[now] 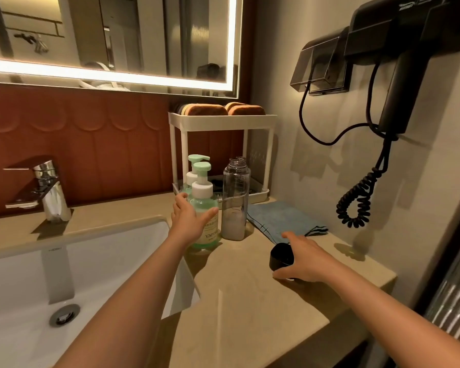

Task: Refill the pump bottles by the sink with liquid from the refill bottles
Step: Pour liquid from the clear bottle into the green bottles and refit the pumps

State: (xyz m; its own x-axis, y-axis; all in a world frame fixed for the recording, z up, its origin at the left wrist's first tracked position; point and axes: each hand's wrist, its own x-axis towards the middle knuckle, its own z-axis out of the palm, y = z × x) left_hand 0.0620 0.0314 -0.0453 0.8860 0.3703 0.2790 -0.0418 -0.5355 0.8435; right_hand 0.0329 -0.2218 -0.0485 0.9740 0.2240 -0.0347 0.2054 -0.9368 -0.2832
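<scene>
Two green pump bottles stand on the beige counter right of the sink. The front pump bottle (205,208) has a white collar and a green pump head; the rear pump bottle (194,171) stands just behind it. My left hand (189,221) wraps around the front bottle's left side, thumb across its label. Next to them stands a tall clear refill bottle (235,200), uncapped, with a little whitish liquid at the bottom. My right hand (302,258) rests on a black cap (280,257) lying on the counter.
A white sink basin (64,274) with a chrome tap (47,189) lies left. A white two-tier rack (221,120) with sponges stands behind the bottles. A blue cloth (279,219) lies by the wall. A black hair dryer (398,83) with coiled cord hangs on the right wall.
</scene>
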